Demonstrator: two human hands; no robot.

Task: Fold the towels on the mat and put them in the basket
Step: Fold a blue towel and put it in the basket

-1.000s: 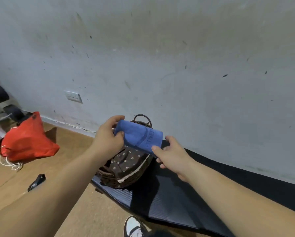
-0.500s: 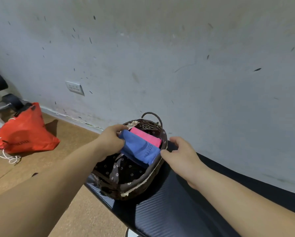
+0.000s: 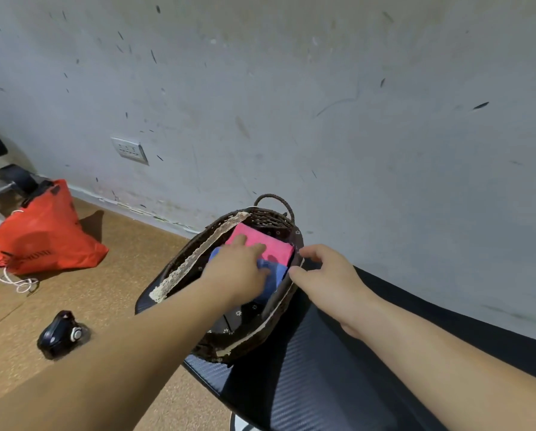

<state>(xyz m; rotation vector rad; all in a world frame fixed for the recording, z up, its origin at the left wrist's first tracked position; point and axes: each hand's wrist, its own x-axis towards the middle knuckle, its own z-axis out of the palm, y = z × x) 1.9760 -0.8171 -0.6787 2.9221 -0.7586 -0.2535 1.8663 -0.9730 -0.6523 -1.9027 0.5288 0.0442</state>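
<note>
Blue towel (image 3: 277, 275), seemingly beneath left hand (image 3: 238, 272)

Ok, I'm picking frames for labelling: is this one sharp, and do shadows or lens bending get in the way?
Head view: fairly sharp, soft even light, no glare; the red bag throws a shadow to its right; the basket is dim inside beneath the left hand; wide-angle bending stretches the forearms.

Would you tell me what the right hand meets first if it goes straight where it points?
Probably the basket rim just before the right hand, then the pink towel; depth unclear.
</note>
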